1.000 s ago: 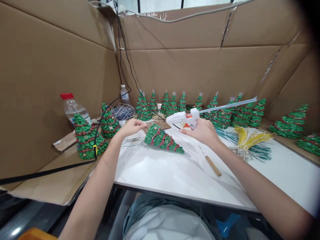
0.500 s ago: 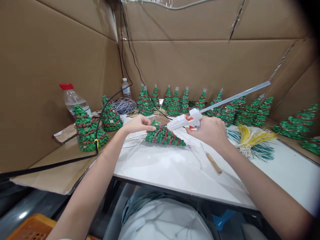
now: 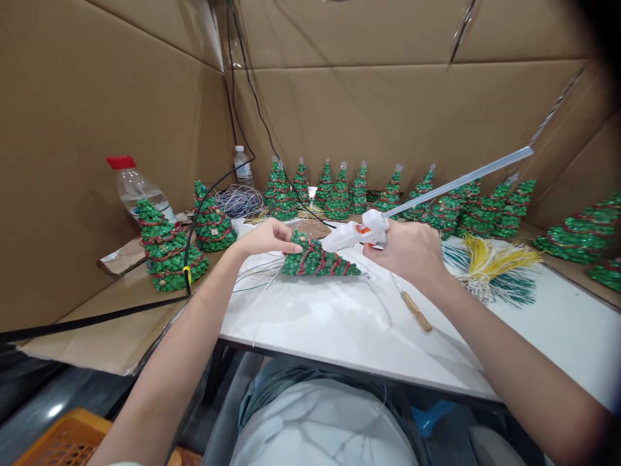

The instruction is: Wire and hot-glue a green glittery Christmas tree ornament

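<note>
A small green Christmas tree (image 3: 317, 260) with red garland lies on its side above the white tabletop, its tip pointing right. My left hand (image 3: 272, 238) grips it at the wide base, thumb and fingers closed. Thin wires trail from that base to the left. In my right hand (image 3: 412, 252) is a white hot glue gun (image 3: 356, 232), fingers wrapped round its handle. Its nozzle points left and meets the tree's upper side in the view; whether it touches I cannot tell. A long clear glue stick (image 3: 460, 184) juts from its back, up to the right.
An awl with a wooden handle (image 3: 416, 310) lies near my right wrist. Yellow and green wire bundles (image 3: 499, 268) rest to the right. Several finished trees (image 3: 337, 194) line the back. A black cable (image 3: 191, 239), two trees and a red-capped bottle (image 3: 138, 188) are at left.
The glue gun has shifted slightly left and down towards the tree. My left hand keeps hold of the tree, almost unmoved. The view has tilted a little.
</note>
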Motion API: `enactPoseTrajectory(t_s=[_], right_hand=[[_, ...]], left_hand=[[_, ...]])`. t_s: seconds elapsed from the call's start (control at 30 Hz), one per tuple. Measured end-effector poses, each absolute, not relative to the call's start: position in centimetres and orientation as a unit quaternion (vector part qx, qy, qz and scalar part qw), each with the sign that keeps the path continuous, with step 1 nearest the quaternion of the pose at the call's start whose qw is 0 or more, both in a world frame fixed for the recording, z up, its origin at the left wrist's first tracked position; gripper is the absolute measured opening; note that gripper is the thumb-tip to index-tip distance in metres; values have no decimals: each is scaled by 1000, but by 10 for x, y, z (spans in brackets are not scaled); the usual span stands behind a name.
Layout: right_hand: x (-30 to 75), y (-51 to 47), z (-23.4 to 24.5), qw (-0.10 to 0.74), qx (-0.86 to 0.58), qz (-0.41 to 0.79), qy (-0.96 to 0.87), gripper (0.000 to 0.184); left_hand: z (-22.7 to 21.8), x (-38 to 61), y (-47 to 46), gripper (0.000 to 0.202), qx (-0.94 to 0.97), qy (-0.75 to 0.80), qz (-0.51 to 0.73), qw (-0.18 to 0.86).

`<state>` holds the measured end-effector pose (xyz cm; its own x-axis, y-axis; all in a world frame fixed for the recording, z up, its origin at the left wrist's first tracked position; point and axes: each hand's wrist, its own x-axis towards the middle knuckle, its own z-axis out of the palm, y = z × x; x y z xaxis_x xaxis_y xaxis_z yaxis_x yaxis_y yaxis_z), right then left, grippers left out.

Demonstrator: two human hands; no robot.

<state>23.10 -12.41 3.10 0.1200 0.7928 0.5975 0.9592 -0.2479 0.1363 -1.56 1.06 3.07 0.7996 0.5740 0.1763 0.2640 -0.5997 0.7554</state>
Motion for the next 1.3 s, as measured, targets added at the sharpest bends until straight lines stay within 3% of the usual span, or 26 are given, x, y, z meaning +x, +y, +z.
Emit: enactPoseTrajectory(t_s=[1.3], right_hand=[[230, -127, 35, 141, -736, -269, -605, 26]], left_hand=[[31, -17, 11, 41, 871, 232, 202, 384]])
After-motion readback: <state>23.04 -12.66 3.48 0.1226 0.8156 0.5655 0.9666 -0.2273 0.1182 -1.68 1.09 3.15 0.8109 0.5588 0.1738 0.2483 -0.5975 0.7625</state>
